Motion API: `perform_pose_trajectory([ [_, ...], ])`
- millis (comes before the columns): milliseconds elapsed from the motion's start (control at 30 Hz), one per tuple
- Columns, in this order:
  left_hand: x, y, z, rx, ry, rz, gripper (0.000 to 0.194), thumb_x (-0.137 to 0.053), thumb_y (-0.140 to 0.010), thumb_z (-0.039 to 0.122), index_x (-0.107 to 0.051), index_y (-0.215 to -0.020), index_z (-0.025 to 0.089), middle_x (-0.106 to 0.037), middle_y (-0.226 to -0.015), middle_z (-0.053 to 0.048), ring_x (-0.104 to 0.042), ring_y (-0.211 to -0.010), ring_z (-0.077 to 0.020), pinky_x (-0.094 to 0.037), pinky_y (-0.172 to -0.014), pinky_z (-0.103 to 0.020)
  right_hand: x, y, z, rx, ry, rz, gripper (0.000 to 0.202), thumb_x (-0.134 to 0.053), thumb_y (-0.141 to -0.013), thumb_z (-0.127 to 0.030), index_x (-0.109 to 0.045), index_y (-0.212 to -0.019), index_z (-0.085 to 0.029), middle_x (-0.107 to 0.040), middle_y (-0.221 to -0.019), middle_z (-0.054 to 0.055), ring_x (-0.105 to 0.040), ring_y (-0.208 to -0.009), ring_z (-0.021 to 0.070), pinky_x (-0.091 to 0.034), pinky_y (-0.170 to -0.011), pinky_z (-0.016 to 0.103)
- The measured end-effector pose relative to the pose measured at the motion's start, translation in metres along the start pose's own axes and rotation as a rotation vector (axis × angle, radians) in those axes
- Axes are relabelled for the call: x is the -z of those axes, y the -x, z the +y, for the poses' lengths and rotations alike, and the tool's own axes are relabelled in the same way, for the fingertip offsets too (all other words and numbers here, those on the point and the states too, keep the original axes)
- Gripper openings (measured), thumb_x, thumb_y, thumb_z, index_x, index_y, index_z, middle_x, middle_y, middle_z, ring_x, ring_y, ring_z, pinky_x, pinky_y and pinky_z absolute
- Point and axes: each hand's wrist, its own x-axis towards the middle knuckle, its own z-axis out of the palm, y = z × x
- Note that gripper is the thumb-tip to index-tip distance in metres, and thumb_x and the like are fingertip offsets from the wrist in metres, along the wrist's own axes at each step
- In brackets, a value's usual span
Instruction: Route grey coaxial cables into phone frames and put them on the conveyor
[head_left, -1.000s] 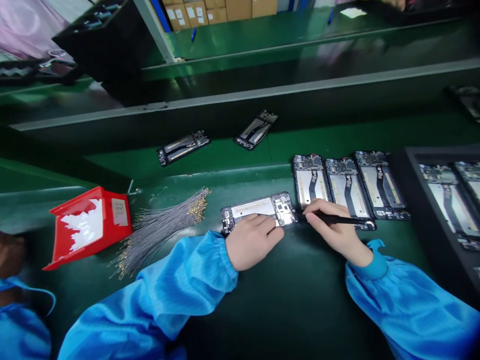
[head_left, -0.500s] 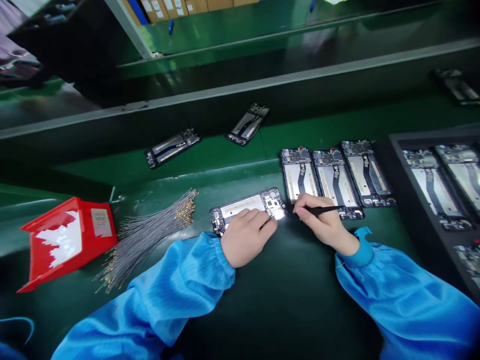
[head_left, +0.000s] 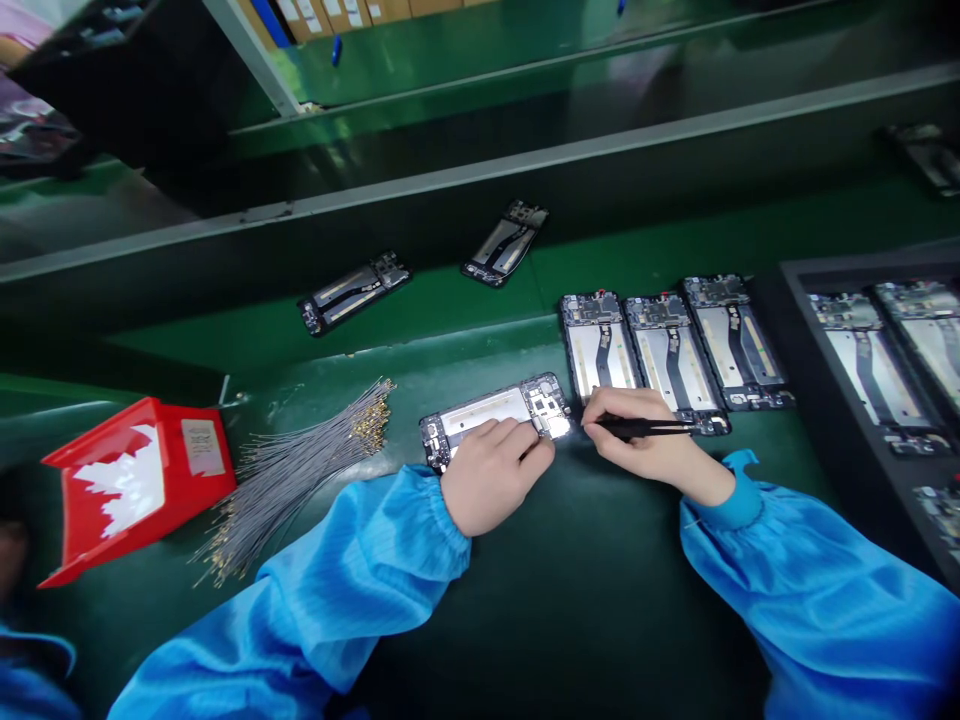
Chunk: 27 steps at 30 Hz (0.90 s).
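An opened smartphone frame [head_left: 551, 405] lies sideways on the green bench, its circuit board and silver battery bay showing. My left hand [head_left: 495, 475] is curled over its lower edge and grips it; the fingertips are partly hidden. Black tweezers [head_left: 645, 427] are pinched in my right hand [head_left: 637, 440], just right of the frame's board end. Their tips are too small and dark to make out. Behind my right hand, opened phones [head_left: 600, 345] stand side by side in a row. A bundle of thin grey cables [head_left: 307, 465] with gold-coloured ends lies left of the frame.
At the left is a red bin [head_left: 142, 490]. Two more opened phones, one on the left [head_left: 356, 292] and one in the middle [head_left: 506, 243], lie near the back ledge. A black tray [head_left: 814, 370] with several phones borders the right. Part of another person shows at the left edge.
My right hand has turned slightly, so both arms of the tweezers now show to the right. My left hand stays on the phone frame. The view has shifted a little.
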Motion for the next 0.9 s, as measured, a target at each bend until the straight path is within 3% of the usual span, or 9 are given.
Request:
perform_pose_trajectory([
  [367,0.0,0.0,0.0,-0.002,0.003,-0.013,0.013,-0.044,-0.085,0.015,-0.056,-0.09,0.017,-0.053,-0.072,-0.001,-0.048,-0.067,-0.0141,-0.038,-0.06,-0.027,0.002,-0.001,0.004,-0.012,-0.037,-0.045,0.006,-0.051,-0.076,-0.013,-0.052,-0.071,-0.017,-0.053,-0.067,0.001,-0.048,-0.061,0.0107,-0.037,-0.056,0.023],
  [667,-0.001,0.001,0.0,-0.005,-0.006,-0.014,0.012,-0.045,-0.085,0.016,-0.056,-0.089,0.017,-0.053,-0.073,-0.001,-0.048,-0.067,-0.0147,-0.038,-0.059,-0.027,0.013,-0.005,-0.004,0.065,-0.002,-0.26,0.01,-0.046,-0.082,-0.015,-0.053,-0.075,-0.017,-0.048,-0.067,0.0,-0.043,-0.061,0.0102,-0.033,-0.057,0.024],
  [900,0.001,-0.001,0.0,-0.005,-0.01,-0.017,0.013,-0.044,-0.085,0.016,-0.057,-0.088,0.017,-0.052,-0.072,-0.001,-0.047,-0.066,-0.0146,-0.037,-0.058,-0.027,0.017,-0.006,-0.013,0.086,0.058,-0.341,0.016,-0.039,-0.088,-0.02,-0.051,-0.077,-0.017,-0.047,-0.069,0.002,-0.042,-0.064,0.0121,-0.033,-0.06,0.026],
])
